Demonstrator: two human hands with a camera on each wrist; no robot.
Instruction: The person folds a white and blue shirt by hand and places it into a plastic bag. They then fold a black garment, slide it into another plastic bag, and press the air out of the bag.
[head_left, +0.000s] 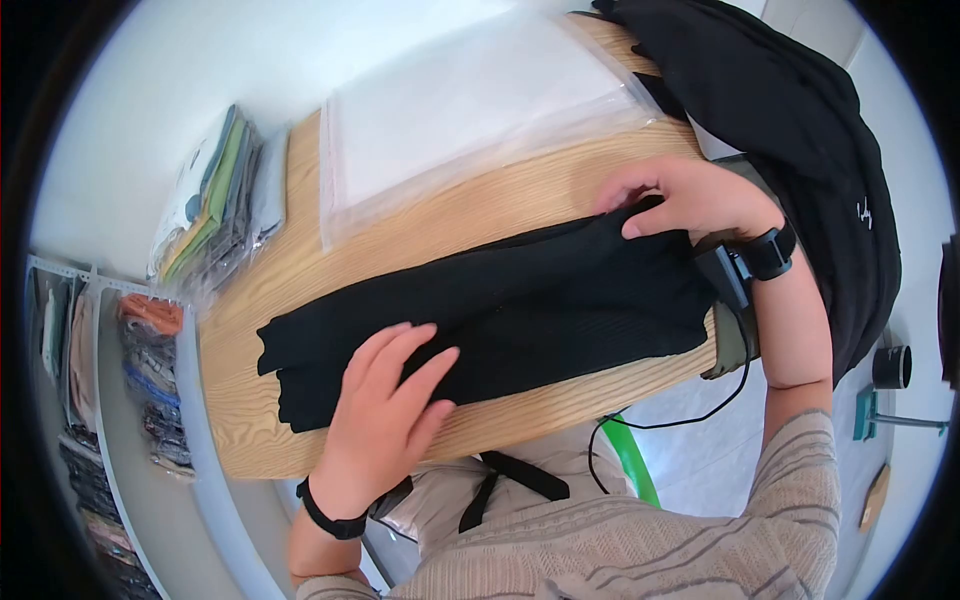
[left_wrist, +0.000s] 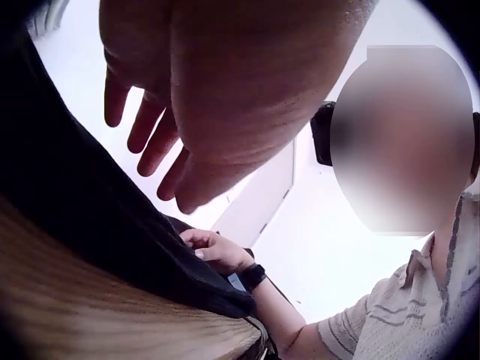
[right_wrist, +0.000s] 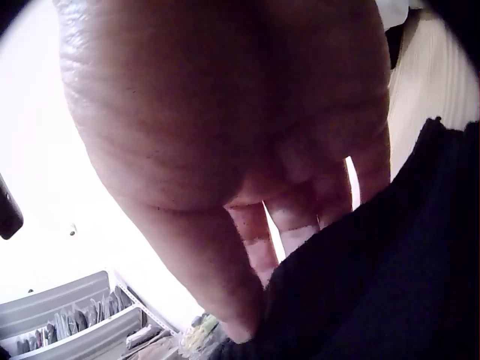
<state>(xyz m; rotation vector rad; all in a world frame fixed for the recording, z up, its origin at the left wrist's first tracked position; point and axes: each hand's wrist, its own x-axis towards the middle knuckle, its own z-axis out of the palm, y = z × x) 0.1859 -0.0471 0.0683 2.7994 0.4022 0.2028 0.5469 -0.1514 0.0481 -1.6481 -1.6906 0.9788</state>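
A folded black knit garment [head_left: 500,310] lies lengthwise across the wooden table [head_left: 270,440]. Over its left half is my left hand [head_left: 390,405], fingers spread and slightly bent, holding nothing; the left wrist view shows its palm above the dark cloth. My right hand [head_left: 690,200] pinches the garment's far right corner, thumb on the near side and fingers behind. In the right wrist view the thumb [right_wrist: 232,300] and fingers sit on either side of the raised black fabric [right_wrist: 390,277].
Clear plastic bags [head_left: 480,110] lie flat at the back of the table. Bagged folded clothes [head_left: 215,200] stand at the back left. Black clothing [head_left: 780,130] is heaped on the right, beside an olive cloth [head_left: 735,345]. Shelves [head_left: 105,400] of packed garments stand left. A cable [head_left: 690,424] hangs from my right wrist.
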